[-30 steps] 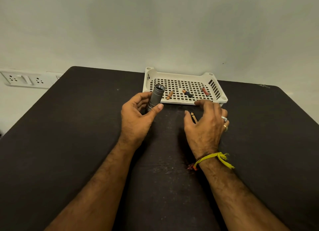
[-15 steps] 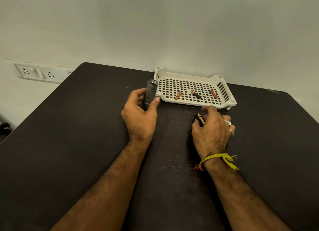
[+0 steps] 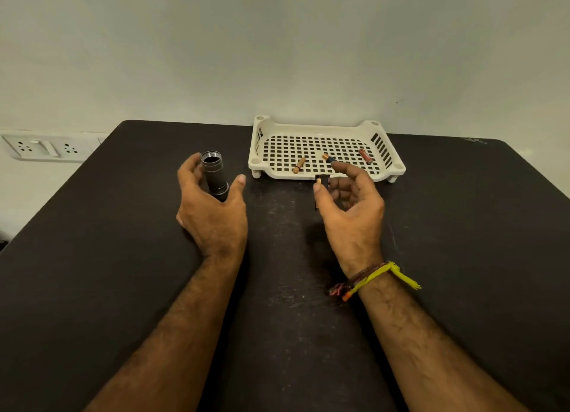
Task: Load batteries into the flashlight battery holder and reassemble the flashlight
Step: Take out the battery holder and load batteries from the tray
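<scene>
**Flashlight in pieces, batteries still in the tray**

L to R: our left hand (image 3: 212, 217) sits on the black table (image 3: 92, 257) w/ fingers and thumb spread wide around the grey metal flashlight tube (image 3: 214, 174). The tube stands upright, threaded mouth up; we can't tell if the palm touches its base, but the fingertips are off it. It looks rigid and smooth, prob. a bit weighty, so we'd grip it round the ribbed lower band, not the threads.

Centre: our right hand (image 3: 348, 208), yellow thread at the wrist, pinches the small black battery holder (image 3: 319, 186) betw. thumb and curled fingers, a brass-coloured tip showing at its top; the forefinger is stretched out toward the tray. The holder is mostly hidden, likely light plastic, best held by its sides.

Right: the white perforated plastic tray (image 3: 382, 152) holds three small copper-topped batteries (image 3: 299, 165), well apart. Light, round, apt to roll; we'd take each at mid-body.
</scene>
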